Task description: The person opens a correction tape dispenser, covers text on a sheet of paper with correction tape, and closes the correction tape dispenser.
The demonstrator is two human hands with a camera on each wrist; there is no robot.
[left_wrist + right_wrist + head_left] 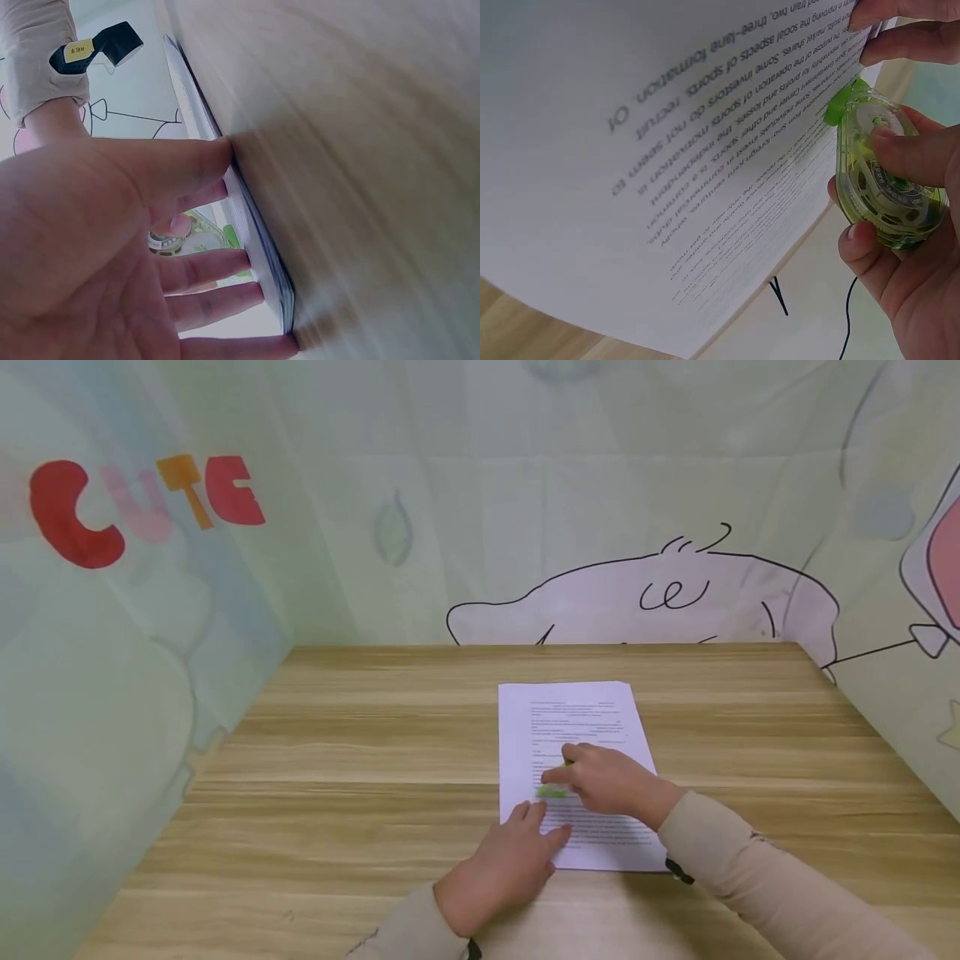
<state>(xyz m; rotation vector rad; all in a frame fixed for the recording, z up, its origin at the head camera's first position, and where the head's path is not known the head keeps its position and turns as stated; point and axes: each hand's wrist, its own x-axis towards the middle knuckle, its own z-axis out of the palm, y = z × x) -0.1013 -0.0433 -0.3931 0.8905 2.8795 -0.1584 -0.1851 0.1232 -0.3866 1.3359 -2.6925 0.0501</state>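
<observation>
A stack of printed paper [573, 692] lies on the wooden table, its lines of text facing up. My right hand [611, 781] grips a clear green correction tape [896, 201], thumb on one side and fingers round the other. The tape's bright green tip [843, 103] is at the text, touching or very near the page. My left hand [510, 860] rests its extended fingers on the lower left part of the stack. In the left wrist view its thumb and fingertips lie along the stack's edge [259, 232]. Most of the tape is hidden behind my right hand in the head view.
The wooden table [360, 735] extends around the stack on all sides. A printed cloth backdrop [420, 485] with cartoon shapes and coloured letters stands along the table's back and sides. A dark wrist strap [97, 49] sits on the right sleeve.
</observation>
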